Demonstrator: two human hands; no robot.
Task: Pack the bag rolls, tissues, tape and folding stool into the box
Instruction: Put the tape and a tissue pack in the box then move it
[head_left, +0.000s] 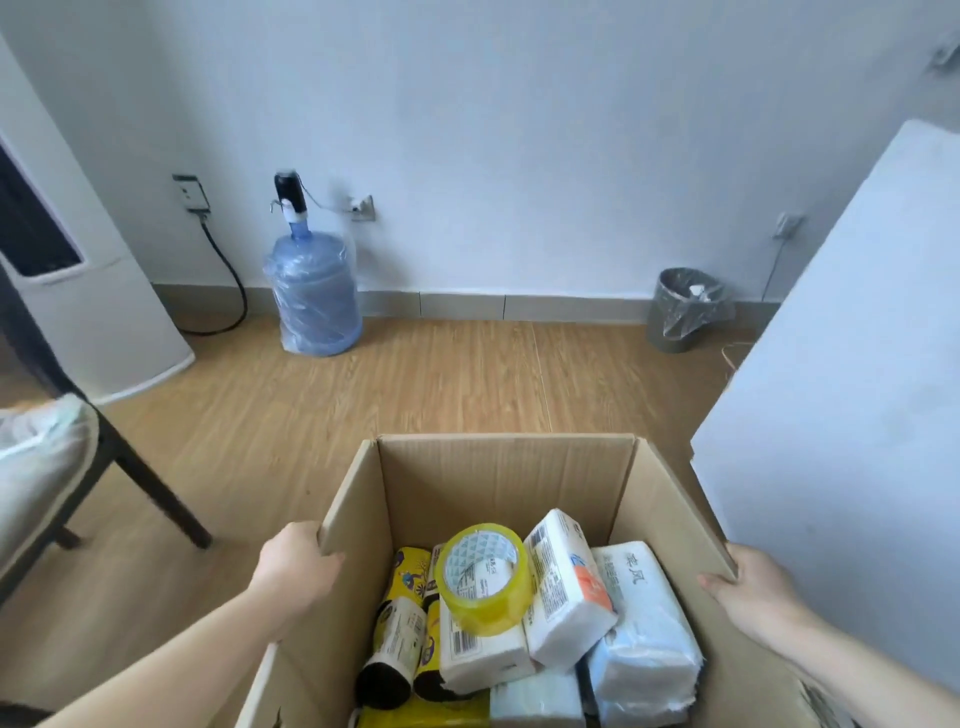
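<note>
An open cardboard box (498, 467) fills the lower middle of the view. Inside lie a yellow tape roll (483, 577), several white tissue packs (569, 587), a blue-white tissue pack (644, 654) and black-and-yellow bag rolls (397, 639). My left hand (298, 566) grips the box's left flap, thumb over the edge. My right hand (753, 587) holds the right flap at its outer corner. No folding stool shows in this view.
A blue water jug (317, 291) with a pump stands by the far wall. A lined grey bin (683, 312) sits at the back right. A dark chair leg (150, 483) and cushion are at left, a white panel (852, 405) at right, wooden floor ahead.
</note>
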